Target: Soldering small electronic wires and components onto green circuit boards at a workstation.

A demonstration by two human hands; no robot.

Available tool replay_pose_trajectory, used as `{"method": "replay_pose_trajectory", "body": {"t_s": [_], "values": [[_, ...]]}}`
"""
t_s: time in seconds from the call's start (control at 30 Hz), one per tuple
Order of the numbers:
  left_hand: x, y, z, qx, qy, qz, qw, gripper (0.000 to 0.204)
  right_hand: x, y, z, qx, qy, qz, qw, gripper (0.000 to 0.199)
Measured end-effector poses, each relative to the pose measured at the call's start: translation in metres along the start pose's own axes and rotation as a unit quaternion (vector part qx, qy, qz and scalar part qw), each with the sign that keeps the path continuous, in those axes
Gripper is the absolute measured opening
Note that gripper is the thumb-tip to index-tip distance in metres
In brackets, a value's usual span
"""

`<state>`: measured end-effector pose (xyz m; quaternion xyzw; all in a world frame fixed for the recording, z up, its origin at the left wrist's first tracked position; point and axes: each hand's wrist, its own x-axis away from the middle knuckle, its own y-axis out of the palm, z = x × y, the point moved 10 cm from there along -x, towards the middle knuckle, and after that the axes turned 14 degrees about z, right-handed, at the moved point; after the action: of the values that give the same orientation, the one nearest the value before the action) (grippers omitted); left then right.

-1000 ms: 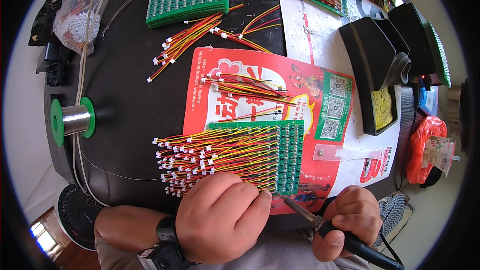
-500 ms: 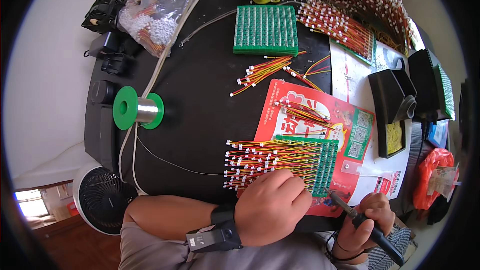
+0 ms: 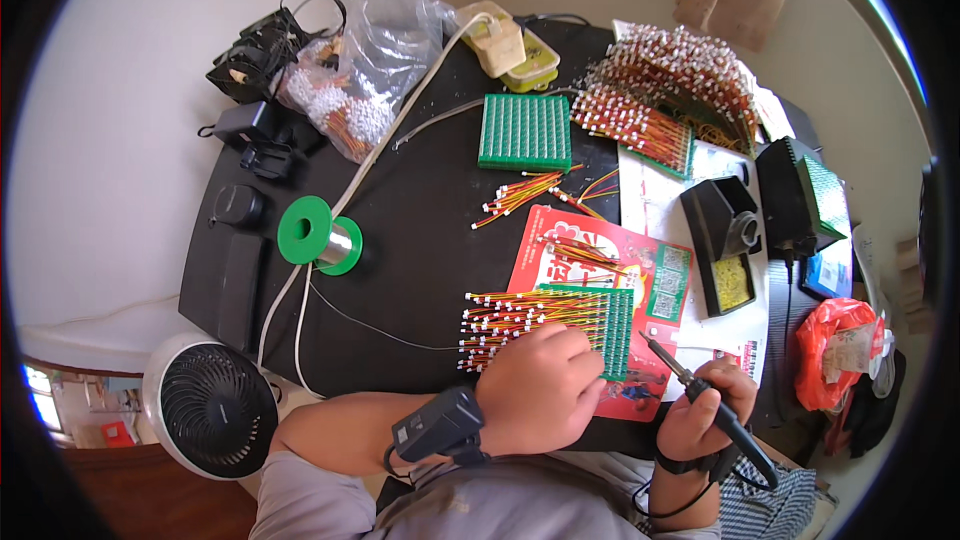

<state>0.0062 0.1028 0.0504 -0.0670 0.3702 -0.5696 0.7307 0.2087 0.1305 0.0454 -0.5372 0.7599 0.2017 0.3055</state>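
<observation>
My right hand (image 3: 712, 405) grips a soldering iron (image 3: 690, 380) like a pen, its tip pointing up and left, just off the board's right edge. Under my left hand (image 3: 540, 385) lie rows of red, yellow and black wires (image 3: 520, 325) with white connectors, running onto a green circuit board panel (image 3: 617, 335). The left fingers are curled closed at the board's lower left; what they pinch is hidden. From a green spool of solder (image 3: 345, 243) a thin strand runs towards the left hand and vanishes among the wires. A red printed sheet (image 3: 650, 370) lies beneath the board.
Right of the sheet stands a black iron stand (image 3: 722, 215) with a yellow sponge (image 3: 730, 283). Stacked green panels (image 3: 525, 132) and loose wires (image 3: 520, 195) lie farther back. Wired boards (image 3: 680, 80) pile up at back right. A fan (image 3: 215, 405) stands lower left.
The soldering iron's tip has lifted from the board's lower right edge and moved up and away. My left hand stays at the wires. The whole view has shifted, showing more wall.
</observation>
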Motion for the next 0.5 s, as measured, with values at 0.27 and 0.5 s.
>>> {"method": "replay_pose_trajectory", "body": {"t_s": [0.27, 0.5], "values": [[-0.012, -0.032, 0.021, -0.090, 0.081, 0.041, 0.992, 0.008, 0.002, -0.003, -0.003, -0.002, -0.017, -0.007, 1.000, 0.035], [-0.020, -0.064, -0.012, -0.274, 0.049, 0.090, 0.956, 0.010, -0.003, -0.008, -0.018, 0.021, -0.034, -0.033, 0.999, 0.031]]}}
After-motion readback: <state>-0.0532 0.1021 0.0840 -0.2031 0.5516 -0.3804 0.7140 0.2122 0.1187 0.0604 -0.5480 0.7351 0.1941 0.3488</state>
